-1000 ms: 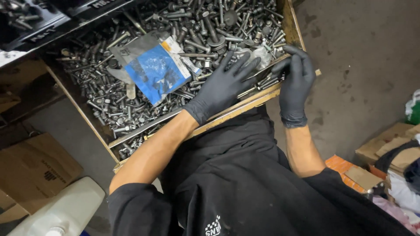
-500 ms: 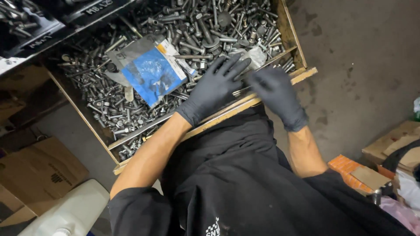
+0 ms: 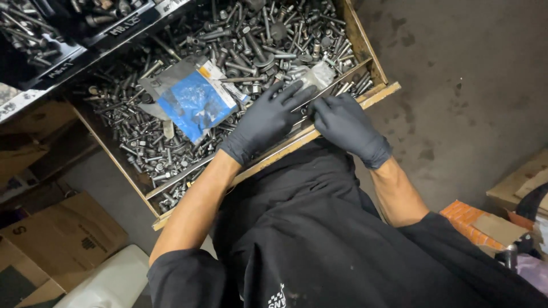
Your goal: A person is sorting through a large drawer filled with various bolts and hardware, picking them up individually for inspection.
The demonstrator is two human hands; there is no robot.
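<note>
Grey concrete floor (image 3: pixel 474 74) spreads out to your right, stained and bare beyond the corner of the wooden drawer (image 3: pixel 365 51). That drawer sits pulled out in front of your waist, heaped with steel bolts (image 3: pixel 251 40) and screws.

Your left hand (image 3: pixel 265 121), in a black glove, lies flat with its palm down and its fingers spread over the bolts near the drawer's front edge, forearm angling back toward your left shoulder. Its fingers are apart and clamp nothing that shows. Your right hand (image 3: pixel 345 122), gloved too, rests knuckles up just beside it, over the front rail (image 3: pixel 285 149), with the fingers curled down toward the long thin bolts lying along a narrow front compartment. Whether those fingers pinch a bolt you cannot tell, since the back of the hand hides them.

A blue plastic packet (image 3: pixel 194 102) lies on the heap to the left of your left hand, near but apart from it. A small clear bag (image 3: pixel 317 74) sits just past your fingertips.

Darker bins (image 3: pixel 34 34) of hardware close off the far left side. Cardboard boxes (image 3: pixel 63 239) crowd the floor at your left; another box (image 3: pixel 479 219) stands at your right.
</note>
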